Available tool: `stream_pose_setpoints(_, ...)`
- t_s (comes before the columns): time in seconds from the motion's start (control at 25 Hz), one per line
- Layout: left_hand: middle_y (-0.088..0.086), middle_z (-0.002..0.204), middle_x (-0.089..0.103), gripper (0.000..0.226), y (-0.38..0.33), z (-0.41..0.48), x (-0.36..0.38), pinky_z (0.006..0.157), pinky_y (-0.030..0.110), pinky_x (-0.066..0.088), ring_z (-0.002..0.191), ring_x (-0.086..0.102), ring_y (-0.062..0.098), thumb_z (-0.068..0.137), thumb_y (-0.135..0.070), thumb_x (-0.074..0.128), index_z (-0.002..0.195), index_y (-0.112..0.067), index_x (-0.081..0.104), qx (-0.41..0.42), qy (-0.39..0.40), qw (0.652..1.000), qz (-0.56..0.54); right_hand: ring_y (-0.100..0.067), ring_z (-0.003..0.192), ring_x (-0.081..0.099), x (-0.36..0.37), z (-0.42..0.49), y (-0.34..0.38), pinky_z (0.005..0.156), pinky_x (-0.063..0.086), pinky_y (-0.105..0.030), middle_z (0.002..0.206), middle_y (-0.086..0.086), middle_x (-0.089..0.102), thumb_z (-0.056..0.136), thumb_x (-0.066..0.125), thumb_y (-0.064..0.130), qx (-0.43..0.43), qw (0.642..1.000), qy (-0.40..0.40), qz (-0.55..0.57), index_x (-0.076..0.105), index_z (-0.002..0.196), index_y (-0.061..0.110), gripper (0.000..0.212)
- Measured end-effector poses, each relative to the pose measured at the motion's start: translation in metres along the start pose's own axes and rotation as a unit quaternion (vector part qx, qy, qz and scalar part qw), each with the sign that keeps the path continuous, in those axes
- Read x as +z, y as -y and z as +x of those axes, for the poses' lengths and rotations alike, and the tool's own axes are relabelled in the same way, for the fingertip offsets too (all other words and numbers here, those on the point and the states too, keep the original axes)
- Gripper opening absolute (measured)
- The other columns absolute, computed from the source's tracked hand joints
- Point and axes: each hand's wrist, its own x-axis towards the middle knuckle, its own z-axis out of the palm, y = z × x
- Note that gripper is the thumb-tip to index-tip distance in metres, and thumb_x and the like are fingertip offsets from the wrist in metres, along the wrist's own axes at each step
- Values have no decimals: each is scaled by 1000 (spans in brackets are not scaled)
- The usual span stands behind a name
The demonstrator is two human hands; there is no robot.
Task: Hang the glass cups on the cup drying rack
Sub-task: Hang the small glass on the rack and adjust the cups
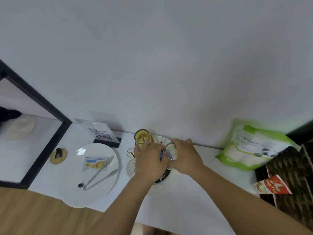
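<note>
- Looking down through the head view, I see both hands working over the cup rack (130, 152), which stands on a round base on the white counter (186, 209) against the wall.
- My left hand (149, 161) is wrapped around an amber glass cup (142, 137); the cup stands about upright, one round end toward the camera, over the rack's far-left side.
- My right hand (184, 157) is curled around a clear glass cup (171, 151), tilted with its round end facing left, just beside the rack's centre.
- Two bare wire loops show: one left of my left hand, one between the cups.
- I judge the right hand's cup sits nearer the middle loop; its long axis needs tipping upright first.
- A white plate (94, 190) with tongs (98, 173) lies well left.
</note>
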Motion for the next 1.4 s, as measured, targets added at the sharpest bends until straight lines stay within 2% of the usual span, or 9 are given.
stream_pose_setpoints(0.2,-2,117,64,45,3,6,21,107,44,24,126,39,27,75,-28,47,116,-18,62,64,52,994,74,-29,108,40,21,16,-7,77,50,-42,104,0,59,74,67,26,4,998,58,-37,49,111,18,42)
stream_pose_setpoints(0.28,0,128,59,51,6,7,28,112,51,18,132,34,28,77,-27,46,126,-17,56,78,76,987,117,-29,109,38,30,20,-8,72,49,-40,108,-1,58,79,62,19,5,996,68,-54,48,113,19,37)
stream_pose_setpoints(0.44,3,142,49,52,14,8,42,113,59,9,137,28,30,84,-31,47,133,-15,48,94,76,975,185,-26,112,36,40,29,-10,71,48,-37,118,0,57,81,62,18,4,997,56,-61,45,125,21,48)
stream_pose_setpoints(0.64,5,146,44,57,22,10,46,113,62,10,137,27,31,83,-40,51,133,-15,45,112,81,967,212,-24,113,37,40,32,-12,69,48,-34,119,3,58,75,68,33,7,996,48,-68,44,129,24,59)
stream_pose_setpoints(0.92,-2,146,42,58,36,6,35,113,54,16,128,35,26,82,-40,51,136,-21,42,181,96,961,188,-22,114,41,51,15,-5,71,48,-31,120,3,58,72,74,43,53,991,52,-116,41,129,26,68)
stream_pose_setpoints(1.16,3,162,12,63,48,-1,18,117,45,7,145,8,24,85,-30,57,144,-24,33,224,96,965,94,-21,114,43,58,-2,10,77,51,-33,120,2,56,73,75,48,82,985,56,-142,39,131,25,72)
stream_pose_setpoints(1.24,8,158,23,61,59,-5,9,116,47,21,142,19,29,80,-21,59,139,-23,40,205,47,977,24,-22,115,43,60,-7,13,79,50,-33,125,0,52,74,72,52,87,983,64,-150,33,137,25,79)
stream_pose_setpoints(1.32,12,149,38,59,86,-7,-1,108,49,37,135,34,32,76,-18,61,133,-18,46,109,-28,993,-24,-22,120,43,61,-13,13,84,49,-35,135,-1,45,75,70,58,84,984,73,-141,22,145,26,91)
stream_pose_setpoints(1.4,11,143,43,66,115,-8,-9,101,44,42,129,40,32,72,-24,69,133,-18,44,5,-15,999,-39,-21,123,43,61,-21,11,87,48,-35,141,0,41,74,67,65,84,986,74,-125,16,148,26,97)
